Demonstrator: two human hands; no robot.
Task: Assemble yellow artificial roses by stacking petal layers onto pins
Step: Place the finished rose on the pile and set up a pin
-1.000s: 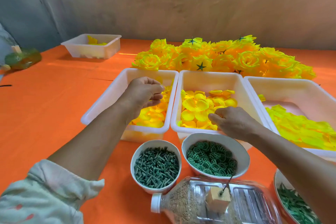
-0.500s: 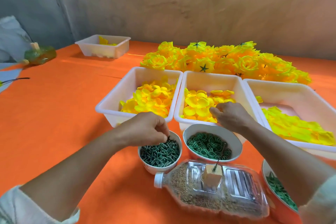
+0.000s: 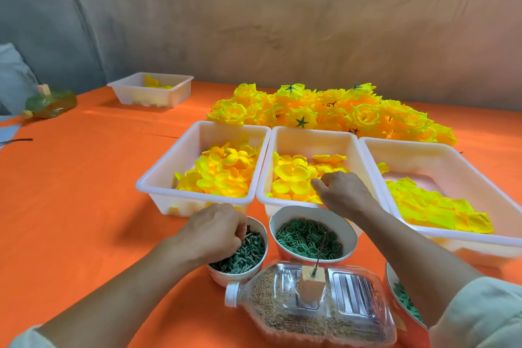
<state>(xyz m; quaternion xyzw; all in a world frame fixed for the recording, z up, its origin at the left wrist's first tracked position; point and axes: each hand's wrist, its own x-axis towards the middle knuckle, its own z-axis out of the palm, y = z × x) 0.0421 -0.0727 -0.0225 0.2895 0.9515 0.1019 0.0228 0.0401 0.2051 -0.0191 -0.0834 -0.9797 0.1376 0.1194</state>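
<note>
My left hand [image 3: 213,234] reaches into a small white bowl of green pins [image 3: 248,256], its fingertips bunched among them and mostly hidden. My right hand [image 3: 343,192] rests in the middle white tray [image 3: 310,133], thumb and forefinger pinched on a round yellow petal layer [image 3: 293,175]. The left tray [image 3: 149,186] holds smaller yellow petals. The right tray [image 3: 423,145] holds greenish-yellow petals. A heap of finished yellow roses [image 3: 324,113] lies behind the trays. A thin pin [image 3: 320,251] stands upright in a wooden block [image 3: 310,284] on a sand-filled bottle [image 3: 324,319].
A bowl of green rings [image 3: 308,237] sits beside the pin bowl. Another bowl of green parts [image 3: 405,301] is at the lower right, under my right sleeve. On the orange cloth, a white tray [image 3: 152,90] stands far left, with a green bottle stand [image 3: 50,103] beyond it.
My left hand left the left petal tray and came down into the pin bowl. My right hand stayed on the petals in the middle tray. The camera view shifted left.
</note>
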